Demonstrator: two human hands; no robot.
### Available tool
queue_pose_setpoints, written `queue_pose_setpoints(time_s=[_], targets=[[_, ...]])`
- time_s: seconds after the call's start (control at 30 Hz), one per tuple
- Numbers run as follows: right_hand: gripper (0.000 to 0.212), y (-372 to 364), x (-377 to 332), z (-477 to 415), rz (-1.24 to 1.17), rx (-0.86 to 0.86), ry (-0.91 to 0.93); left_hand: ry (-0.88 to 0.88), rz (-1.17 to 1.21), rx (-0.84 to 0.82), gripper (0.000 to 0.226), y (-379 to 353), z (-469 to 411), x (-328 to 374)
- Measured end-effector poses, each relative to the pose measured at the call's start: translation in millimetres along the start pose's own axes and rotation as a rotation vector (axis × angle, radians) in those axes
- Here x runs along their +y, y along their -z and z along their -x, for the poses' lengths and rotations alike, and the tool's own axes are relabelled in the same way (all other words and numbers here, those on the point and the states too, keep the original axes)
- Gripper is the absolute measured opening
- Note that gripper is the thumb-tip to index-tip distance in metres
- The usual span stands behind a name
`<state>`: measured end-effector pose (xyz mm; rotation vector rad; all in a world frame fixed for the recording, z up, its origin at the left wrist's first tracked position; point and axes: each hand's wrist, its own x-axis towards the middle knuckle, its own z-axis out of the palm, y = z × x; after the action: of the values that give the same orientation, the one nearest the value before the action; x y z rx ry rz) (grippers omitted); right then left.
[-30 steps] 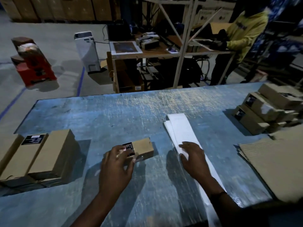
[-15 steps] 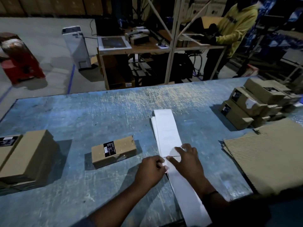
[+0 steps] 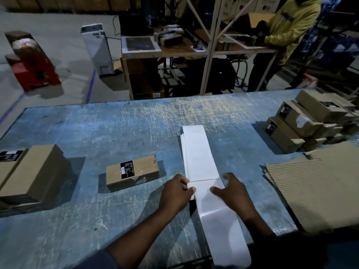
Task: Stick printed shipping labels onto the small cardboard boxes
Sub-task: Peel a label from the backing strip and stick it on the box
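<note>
You seemed to be peeling: your left hand (image 3: 177, 191) pinched the strip's (image 3: 200, 152) edge and your right hand (image 3: 233, 193) pressed it flat, fingers spread. The next move called for a clean lift, squared to the box (image 3: 134, 171).

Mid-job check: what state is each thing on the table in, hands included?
left hand: pinches the label strip's left edge.
right hand: rests on the strip, fingers spread.
label strip: flat, near end overhanging the table.
middle box: closed, flat, untouched.
left boxes: closed, stacked.
right boxes: closed, piled.

On table (image 3: 116, 129): label strip (image 3: 199, 152) ctr, box (image 3: 141, 171) L, box stack (image 3: 295, 121) R.
</note>
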<state>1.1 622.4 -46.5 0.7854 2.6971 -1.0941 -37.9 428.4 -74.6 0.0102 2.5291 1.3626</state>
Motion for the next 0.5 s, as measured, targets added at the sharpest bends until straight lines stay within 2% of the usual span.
queue_pose_setpoints(time_s=[0.17,0.3,0.33,0.4,0.5], targets=[[0.067,30.7,-20.8,18.7,-0.149,0.111,0.063,-0.088,-0.019,-0.018,0.016,3.2,1.1,11.3],[0.050,31.2,-46.3,36.2,-0.345,0.204,0.215,-0.105,0.048,-0.202,0.025,3.7,1.1,28.8],[0.049,28.2,-52.1,40.1,-0.408,0.218,0.257,-0.078,0.137,-0.257,0.029,4.5,0.4,32.6],[0.048,19.7,-61.5,47.1,-0.494,0.209,0.358,0.057,0.493,-0.385,0.041,10.2,2.4,39.8],[0.050,1.1,-69.6,62.7,-0.428,0.139,0.538,0.244,0.942,-0.540,0.071,27.9,-2.5,38.0]])
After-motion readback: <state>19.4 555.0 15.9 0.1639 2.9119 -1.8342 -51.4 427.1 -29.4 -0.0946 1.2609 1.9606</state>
